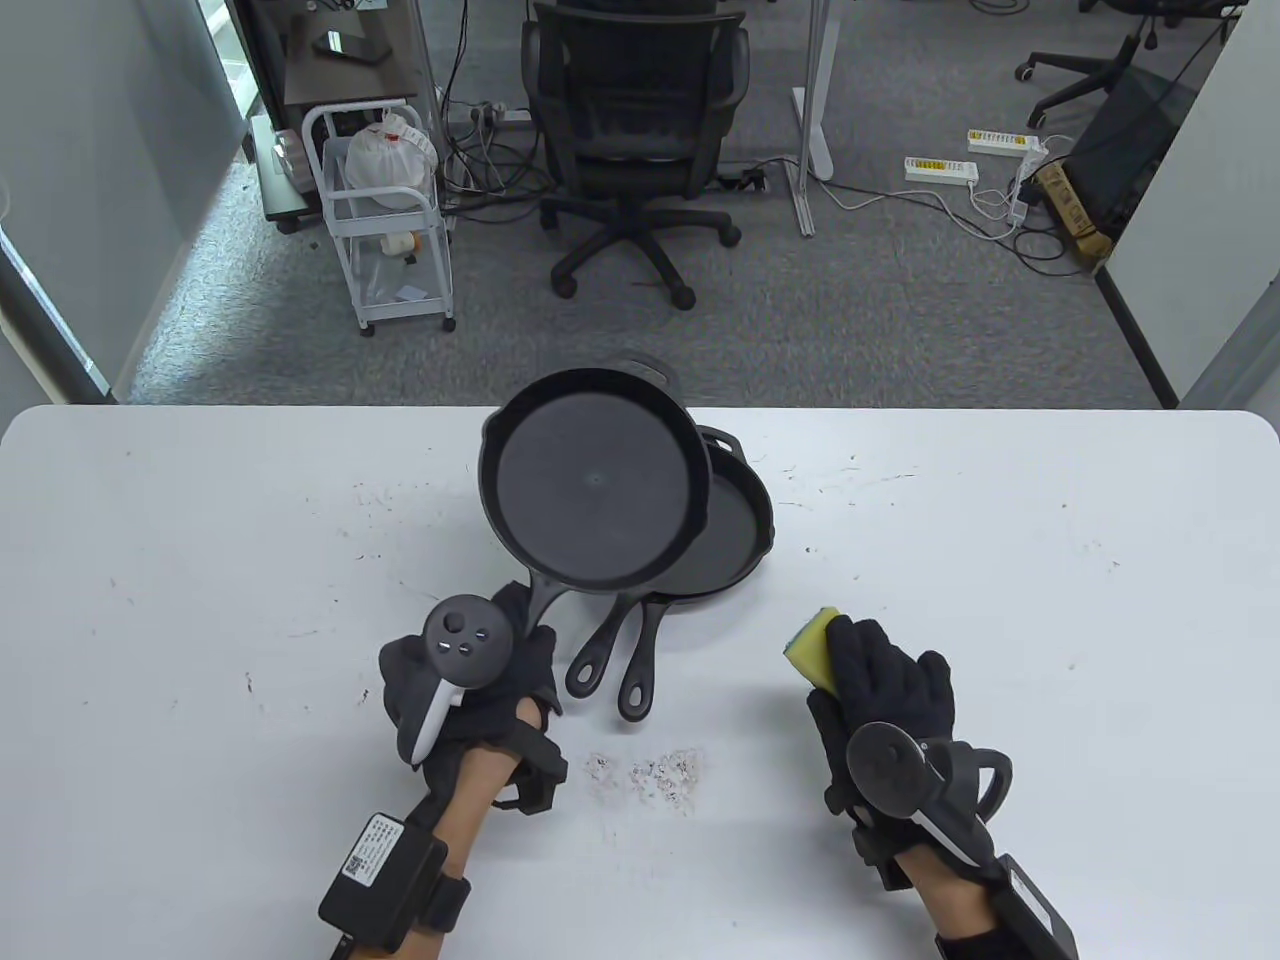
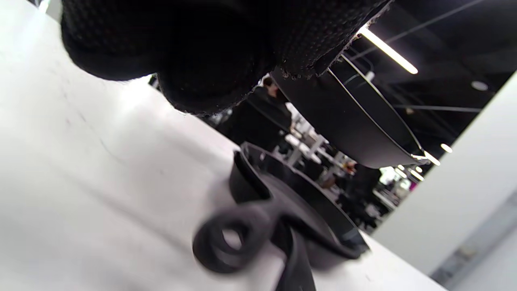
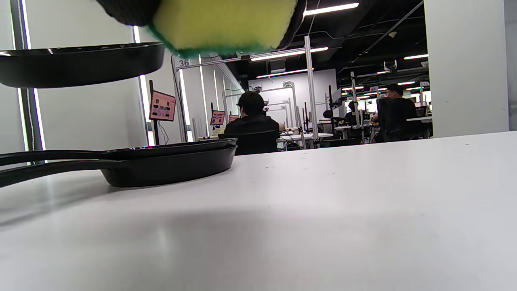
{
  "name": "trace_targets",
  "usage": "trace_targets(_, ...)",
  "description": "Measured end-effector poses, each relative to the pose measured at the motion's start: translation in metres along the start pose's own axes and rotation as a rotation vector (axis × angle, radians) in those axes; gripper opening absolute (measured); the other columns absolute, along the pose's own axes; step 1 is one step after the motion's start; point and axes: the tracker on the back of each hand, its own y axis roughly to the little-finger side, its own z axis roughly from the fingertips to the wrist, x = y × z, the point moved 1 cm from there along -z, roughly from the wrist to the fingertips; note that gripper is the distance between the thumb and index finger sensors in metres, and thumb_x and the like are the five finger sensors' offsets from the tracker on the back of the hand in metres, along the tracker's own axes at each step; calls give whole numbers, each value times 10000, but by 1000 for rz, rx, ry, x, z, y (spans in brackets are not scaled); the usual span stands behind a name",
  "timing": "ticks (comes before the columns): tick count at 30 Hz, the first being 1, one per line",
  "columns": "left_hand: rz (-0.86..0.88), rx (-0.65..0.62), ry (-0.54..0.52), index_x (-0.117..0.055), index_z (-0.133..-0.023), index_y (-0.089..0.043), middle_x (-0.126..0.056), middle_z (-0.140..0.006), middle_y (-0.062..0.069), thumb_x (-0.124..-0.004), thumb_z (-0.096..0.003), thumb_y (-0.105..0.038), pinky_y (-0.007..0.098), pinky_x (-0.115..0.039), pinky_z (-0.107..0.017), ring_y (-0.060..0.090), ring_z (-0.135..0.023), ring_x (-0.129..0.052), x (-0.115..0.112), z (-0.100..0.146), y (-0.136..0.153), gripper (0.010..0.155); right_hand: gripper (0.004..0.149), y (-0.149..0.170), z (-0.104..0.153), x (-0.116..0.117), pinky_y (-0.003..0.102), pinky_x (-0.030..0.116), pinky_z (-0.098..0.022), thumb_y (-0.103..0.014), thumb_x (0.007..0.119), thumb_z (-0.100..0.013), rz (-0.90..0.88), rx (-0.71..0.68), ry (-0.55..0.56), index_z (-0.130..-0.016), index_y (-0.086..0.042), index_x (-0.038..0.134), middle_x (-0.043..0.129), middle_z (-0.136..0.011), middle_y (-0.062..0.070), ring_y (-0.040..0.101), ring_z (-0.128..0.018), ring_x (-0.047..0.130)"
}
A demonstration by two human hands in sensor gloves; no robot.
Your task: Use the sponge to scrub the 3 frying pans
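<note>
My left hand (image 1: pixel 500 650) grips the handle of a black cast-iron frying pan (image 1: pixel 590 475) and holds it lifted above the table, its inside facing up. Under it and to the right, two more black pans (image 1: pixel 735 535) lie nested on the white table (image 1: pixel 200 560), their handles (image 1: pixel 610 665) pointing toward me. In the left wrist view the raised pan (image 2: pixel 355 121) hangs over the stacked pans (image 2: pixel 295 210). My right hand (image 1: pixel 870 680) holds a yellow-green sponge (image 1: pixel 815 650) just above the table, right of the stack. The sponge (image 3: pixel 224 24) fills the top of the right wrist view, the lifted pan (image 3: pixel 80 64) at its left.
Grey crumbs (image 1: pixel 655 775) lie on the table near its front edge between my hands, and small dark specks dot the surface. Beyond the far edge stand an office chair (image 1: pixel 635 140) and a white trolley (image 1: pixel 385 215) on the carpet.
</note>
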Motion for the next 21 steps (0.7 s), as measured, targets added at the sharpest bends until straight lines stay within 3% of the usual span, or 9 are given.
trace_targets(8, -49, -132, 120, -694, -1027, -60, -920, -791, 125, -850, -454, -312, 431, -940, -320, 196, -424, -1057, -72, 37, -28, 645, 715, -3, 0, 3, 608, 462, -751, -499, 710, -448, 46, -10, 4, -1056, -397, 347, 573, -1126, 43, 303, -949, 756)
trace_targets(16, -117, -242, 90, -697, -1031, -87, -921, -806, 112, -860, -450, -311, 444, -929, -364, 213, -462, -1057, -87, 48, -37, 643, 716, -4, -1, -1, 602, 455, -758, -503, 738, -440, 87, -42, 9, -1051, -415, 376, 584, -1129, 9, 290, -966, 737)
trace_targets(21, -144, -307, 78, -702, -1029, -96, -924, -809, 108, -869, -443, -304, 448, -922, -369, 221, -464, -1052, -88, 55, -40, 643, 705, -24, 1, 3, 571, 436, -771, -460, 822, -418, 278, -143, -41, -1034, -426, 482, 639, -1117, -39, 268, -983, 729)
